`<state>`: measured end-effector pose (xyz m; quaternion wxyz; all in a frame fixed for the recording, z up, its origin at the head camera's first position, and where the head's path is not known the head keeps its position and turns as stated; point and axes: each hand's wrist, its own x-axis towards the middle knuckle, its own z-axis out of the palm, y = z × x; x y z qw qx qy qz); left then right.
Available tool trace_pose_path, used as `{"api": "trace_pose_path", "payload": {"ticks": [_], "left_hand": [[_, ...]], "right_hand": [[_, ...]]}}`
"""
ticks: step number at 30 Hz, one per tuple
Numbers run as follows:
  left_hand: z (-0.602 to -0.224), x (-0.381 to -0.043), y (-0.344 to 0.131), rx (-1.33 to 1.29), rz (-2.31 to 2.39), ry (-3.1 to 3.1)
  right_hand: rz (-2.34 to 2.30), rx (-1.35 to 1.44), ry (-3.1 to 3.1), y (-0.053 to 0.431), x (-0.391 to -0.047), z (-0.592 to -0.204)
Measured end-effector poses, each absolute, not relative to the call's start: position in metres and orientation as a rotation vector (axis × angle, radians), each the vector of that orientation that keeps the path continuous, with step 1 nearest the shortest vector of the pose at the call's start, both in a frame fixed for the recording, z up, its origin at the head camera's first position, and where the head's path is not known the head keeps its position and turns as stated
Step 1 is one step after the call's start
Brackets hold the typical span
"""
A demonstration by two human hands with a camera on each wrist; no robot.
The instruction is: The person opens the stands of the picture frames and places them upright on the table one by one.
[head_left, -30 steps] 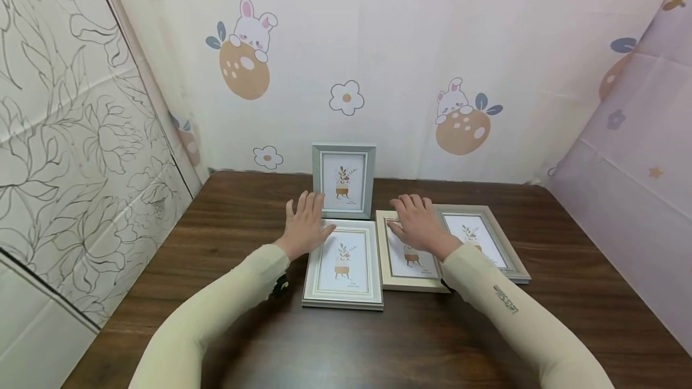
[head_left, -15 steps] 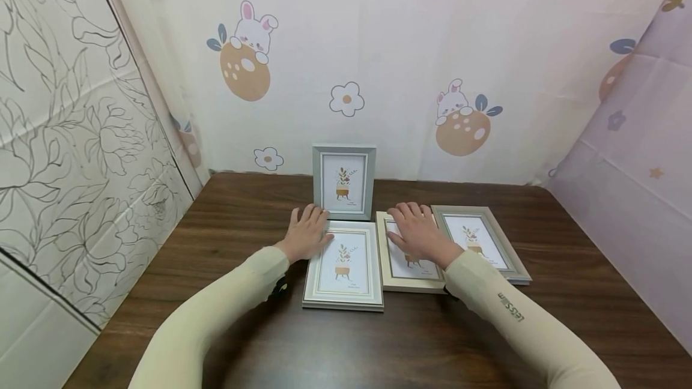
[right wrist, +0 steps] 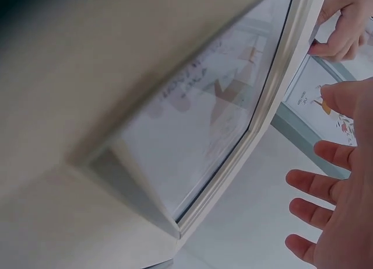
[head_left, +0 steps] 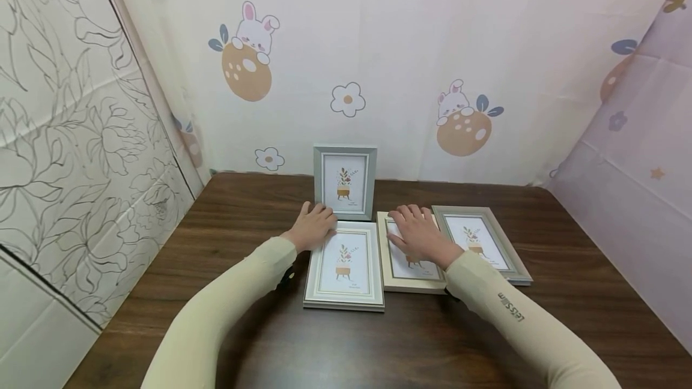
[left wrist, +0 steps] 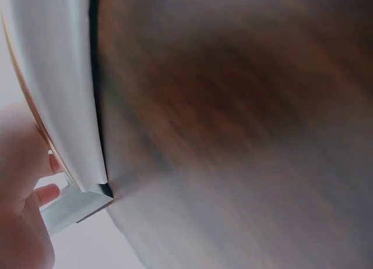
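Observation:
A white picture frame (head_left: 343, 300) lies flat at the middle of the table, its plant print facing up. Over its upper left corner is my left hand (head_left: 310, 228), fingers loosely bent; in the left wrist view two fingertips (left wrist: 48, 193) show by the white frame's end, close to a grey-green frame (left wrist: 64, 208). That grey-green picture frame (head_left: 369, 182) stands upright behind the white one. My right hand (head_left: 418, 234) is over a cream picture frame (head_left: 413, 285), covering part of its print. Its fingers (right wrist: 310, 181) are spread in the right wrist view, clear of the cream frame (right wrist: 274, 100).
A grey-beige picture frame (head_left: 513, 257) lies at the right, close against the cream one. The dark wood table (head_left: 243, 197) ends at a patterned cloth wall (head_left: 400, 41) behind. A flower-patterned wall (head_left: 81, 107) runs along the left and another cloth (head_left: 627, 155) along the right.
My left hand has come down and shifted right onto the white frame's upper left corner. The right hand has moved slightly downward and stays over the cream frame. The frames have not moved.

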<state>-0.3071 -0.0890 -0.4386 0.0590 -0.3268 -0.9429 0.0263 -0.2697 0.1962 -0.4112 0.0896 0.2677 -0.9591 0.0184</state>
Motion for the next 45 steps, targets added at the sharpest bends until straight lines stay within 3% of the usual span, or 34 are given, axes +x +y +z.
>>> {"api": "trace_pose_path", "payload": {"ticks": [21,45], "left_hand": [[-0.436,-0.312,-0.086,-0.958,0.07,-2.84],[-0.394,-0.293,-0.098,-0.937,-0.051,-2.678]], "right_hand": [[0.016,0.786,-2.844,0.202,-0.266,-0.409],[0.066,0.708,-2.799,0.235,-0.26,-0.386]]}}
